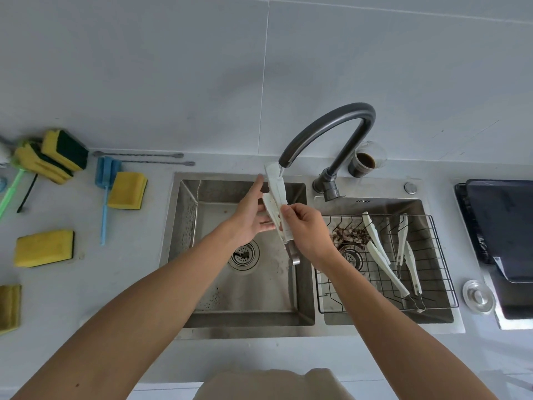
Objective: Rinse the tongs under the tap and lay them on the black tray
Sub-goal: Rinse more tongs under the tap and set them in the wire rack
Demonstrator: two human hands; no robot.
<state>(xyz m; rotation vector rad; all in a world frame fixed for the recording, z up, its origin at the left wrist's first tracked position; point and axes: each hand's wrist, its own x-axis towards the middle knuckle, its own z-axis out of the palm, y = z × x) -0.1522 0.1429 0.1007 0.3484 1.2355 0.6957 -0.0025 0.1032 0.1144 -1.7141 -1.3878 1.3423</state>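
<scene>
White tongs (276,194) are held over the left sink basin, their tips up under the spout of the dark curved tap (326,131), where water runs onto them. My right hand (305,229) grips the tongs low on the handle; their metal end pokes out below it. My left hand (252,215) touches the tongs' left blade with straight fingers. The black tray (501,223) lies on the counter at the far right.
A wire rack (441,255) in the right basin holds two more white tongs (386,261). The double sink (184,226) has a strainer drain. Several yellow sponges (127,190) and brushes lie on the left counter. A cup of dark liquid (366,161) stands behind the tap.
</scene>
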